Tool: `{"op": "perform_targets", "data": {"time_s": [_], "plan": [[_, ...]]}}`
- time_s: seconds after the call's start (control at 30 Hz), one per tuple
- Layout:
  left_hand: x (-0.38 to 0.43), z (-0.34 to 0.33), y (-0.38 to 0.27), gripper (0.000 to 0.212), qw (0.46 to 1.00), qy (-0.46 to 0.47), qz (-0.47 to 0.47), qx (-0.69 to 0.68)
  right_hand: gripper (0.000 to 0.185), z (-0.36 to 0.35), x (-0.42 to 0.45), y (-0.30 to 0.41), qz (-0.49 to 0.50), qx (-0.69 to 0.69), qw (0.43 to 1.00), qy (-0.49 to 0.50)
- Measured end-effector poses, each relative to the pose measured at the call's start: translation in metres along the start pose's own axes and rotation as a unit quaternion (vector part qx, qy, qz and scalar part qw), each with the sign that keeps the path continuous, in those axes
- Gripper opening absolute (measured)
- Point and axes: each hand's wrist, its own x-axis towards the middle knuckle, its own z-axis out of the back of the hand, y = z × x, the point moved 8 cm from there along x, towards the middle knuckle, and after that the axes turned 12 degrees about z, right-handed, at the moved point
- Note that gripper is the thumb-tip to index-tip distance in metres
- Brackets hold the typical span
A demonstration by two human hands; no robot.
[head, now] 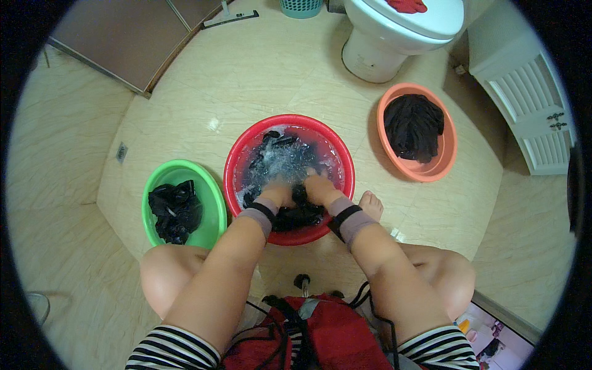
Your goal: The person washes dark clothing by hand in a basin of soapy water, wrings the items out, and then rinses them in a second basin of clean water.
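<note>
A red plastic basin (347, 162) of sudsy water stands on the floor before me. Dark wet cloth (298, 217) lies partly under the water and bunches up between my wrists. My left hand (278, 190) is in the basin, blurred, its fingers hidden by water and splashes. Beside it, my right hand (319, 186) is curled on the same cloth. The cloth runs between both hands, which seem to grip it. White foam and splashing water (284, 157) cover the middle of the basin. Each wrist wears a mauve cuff with a black strap.
At left, a green basin (213, 217) holds black wet cloth (175, 210). An orange basin (447, 157) at right holds a dark garment (413, 125). Beyond are a toilet (374, 51), a floor squeegee (231, 18) and a teal basket (300, 8). A white louvred cabinet (527, 97) stands right.
</note>
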Motion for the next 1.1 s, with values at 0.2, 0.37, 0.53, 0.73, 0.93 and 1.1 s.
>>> {"op": "perform_targets", "data": {"time_s": [0.2,0.37,0.53,0.73,0.93,1.1], "plan": [[-0.046,0.106,-0.034,0.048,0.964,-0.117,-0.102,-0.214,0.022,0.142,-0.014,0.02,0.064,0.135,0.974,-0.17],[-0.128,0.202,-0.057,0.024,0.911,-0.173,-0.212,-0.308,0.022,0.267,-0.065,0.078,0.115,0.169,0.927,-0.316],[-0.25,0.269,-0.079,0.024,0.818,-0.218,-0.282,-0.451,0.031,0.354,-0.12,0.142,0.175,0.13,0.877,-0.429],[-0.312,0.292,-0.093,0.024,0.753,-0.242,-0.369,-0.488,0.053,0.374,-0.155,0.164,0.238,0.146,0.798,-0.535],[-0.174,0.224,-0.028,0.034,0.914,-0.248,-0.125,-0.296,0.035,0.257,-0.059,0.077,0.063,0.171,0.934,-0.308],[-0.101,0.127,-0.01,0.103,0.955,-0.271,-0.018,-0.12,0.043,0.119,-0.024,0.028,-0.024,0.102,0.974,-0.202]]}}
